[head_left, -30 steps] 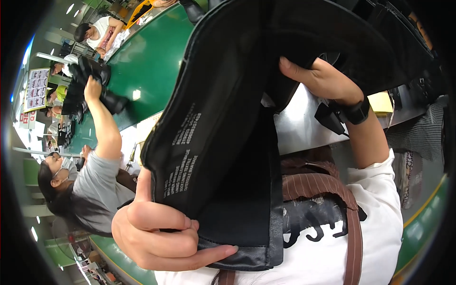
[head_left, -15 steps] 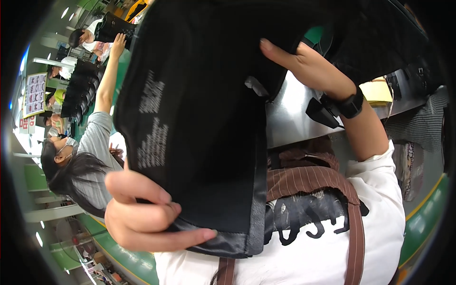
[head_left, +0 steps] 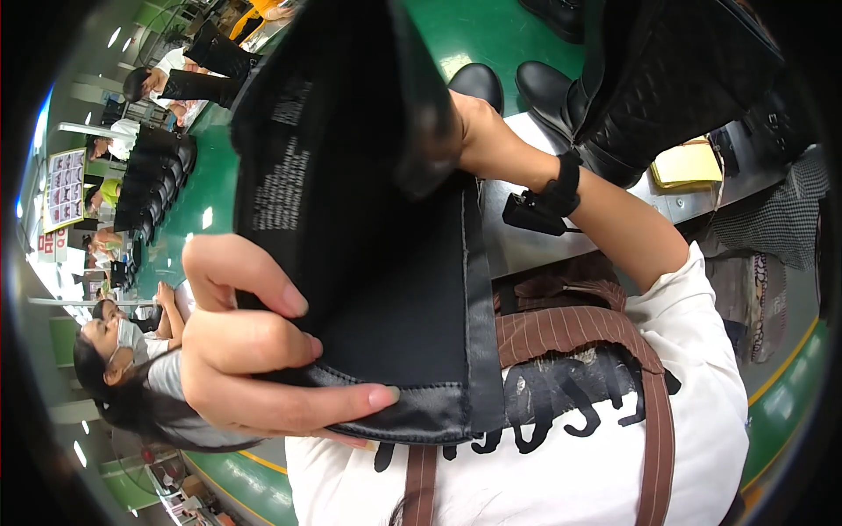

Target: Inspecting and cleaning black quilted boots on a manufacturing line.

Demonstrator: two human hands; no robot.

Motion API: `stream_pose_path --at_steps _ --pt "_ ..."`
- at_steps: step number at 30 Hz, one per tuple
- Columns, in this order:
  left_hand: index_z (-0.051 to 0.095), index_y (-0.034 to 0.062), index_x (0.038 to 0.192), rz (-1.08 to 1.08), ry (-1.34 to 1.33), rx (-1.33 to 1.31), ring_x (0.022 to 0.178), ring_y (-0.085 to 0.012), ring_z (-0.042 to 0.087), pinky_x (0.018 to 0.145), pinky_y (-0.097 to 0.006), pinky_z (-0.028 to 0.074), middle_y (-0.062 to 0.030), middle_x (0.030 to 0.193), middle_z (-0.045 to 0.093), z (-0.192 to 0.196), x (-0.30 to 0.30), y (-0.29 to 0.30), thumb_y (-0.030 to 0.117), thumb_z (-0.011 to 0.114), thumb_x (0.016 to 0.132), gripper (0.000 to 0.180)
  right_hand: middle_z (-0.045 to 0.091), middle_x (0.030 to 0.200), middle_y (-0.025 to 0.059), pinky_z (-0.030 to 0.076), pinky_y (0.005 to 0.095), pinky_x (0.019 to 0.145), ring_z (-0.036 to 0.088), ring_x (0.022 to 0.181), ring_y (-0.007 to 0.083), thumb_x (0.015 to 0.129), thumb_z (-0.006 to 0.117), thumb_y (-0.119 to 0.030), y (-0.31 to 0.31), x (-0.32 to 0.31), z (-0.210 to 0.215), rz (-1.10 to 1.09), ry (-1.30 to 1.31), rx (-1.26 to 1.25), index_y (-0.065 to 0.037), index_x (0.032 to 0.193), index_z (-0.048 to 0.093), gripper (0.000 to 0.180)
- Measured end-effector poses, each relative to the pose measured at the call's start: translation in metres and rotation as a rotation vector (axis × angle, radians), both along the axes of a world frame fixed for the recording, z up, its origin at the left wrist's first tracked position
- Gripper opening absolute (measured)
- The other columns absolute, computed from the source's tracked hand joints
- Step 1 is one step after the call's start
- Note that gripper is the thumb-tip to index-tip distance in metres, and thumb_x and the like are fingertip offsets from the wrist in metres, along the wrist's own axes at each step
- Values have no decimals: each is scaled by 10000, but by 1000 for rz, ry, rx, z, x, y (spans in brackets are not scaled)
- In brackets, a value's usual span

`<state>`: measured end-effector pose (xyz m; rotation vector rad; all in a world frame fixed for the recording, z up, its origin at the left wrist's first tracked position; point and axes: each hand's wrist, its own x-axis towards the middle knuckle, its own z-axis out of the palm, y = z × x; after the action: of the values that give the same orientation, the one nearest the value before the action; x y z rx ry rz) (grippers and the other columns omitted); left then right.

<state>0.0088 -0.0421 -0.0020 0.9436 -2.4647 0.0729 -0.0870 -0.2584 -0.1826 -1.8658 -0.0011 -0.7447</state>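
**Boot shaft pulled in close, top hem gripped**

Tall black leather boot shaft now fills centre of view, held up nearer the head than 1 s ago; printed lining panel has slid up and left. Left hand clamped on shaft's bottom hem, thumb stretched along stitched edge, fingers curled over the lining side. Right hand at shaft's upper right edge, wrapped in behind the material w/ black wrist strap and clip-on device showing; fingers mostly hidden, so grip looks closed on the boot but can't confirm fully. Judging from that shift, shaft being turned for a look at inside/hem, not being set down.

Behind the shaft: green work table w/ more black boots, incl. quilted black boot to the right. Yellow pad further right of shaft. Left of shaft: seated co-worker in grey top; row of black boots farther up.
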Motion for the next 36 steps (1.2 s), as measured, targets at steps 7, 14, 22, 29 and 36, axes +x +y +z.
stream_pose_path --at_steps 7,14,22,29,36 --pt "763 251 745 1 65 2 736 -135 366 678 -270 269 69 663 354 -6 3 -2 452 761 622 236 642 1107 100 474 350 903 597 1056 241 700 795 -145 -18 1 5 84 203 -170 -57 1206 558 566" --pt "765 238 745 -14 154 -66 706 -120 354 665 -260 262 73 651 343 -14 -1 -16 447 759 612 249 651 892 109 454 379 872 574 847 308 690 763 -145 -16 20 -17 -65 48 -265 -50 967 609 331" --pt "775 195 767 6 153 12 739 -155 359 693 -261 269 62 655 336 -8 4 -18 465 758 588 325 659 869 93 452 394 862 607 796 288 688 707 -65 -27 17 -13 73 0 -224 -53 891 653 211" --pt "777 229 821 121 1 188 820 -215 355 728 -285 263 37 716 377 2 11 -16 520 740 622 355 640 837 106 495 326 714 608 778 240 672 637 53 -39 12 -7 169 253 -127 -13 873 622 212" --pt "776 233 797 135 38 163 803 -210 349 736 -300 265 38 686 369 3 10 -13 542 739 608 364 643 798 81 491 310 730 628 792 212 659 750 -60 -31 24 -31 65 23 -148 -26 863 619 245"
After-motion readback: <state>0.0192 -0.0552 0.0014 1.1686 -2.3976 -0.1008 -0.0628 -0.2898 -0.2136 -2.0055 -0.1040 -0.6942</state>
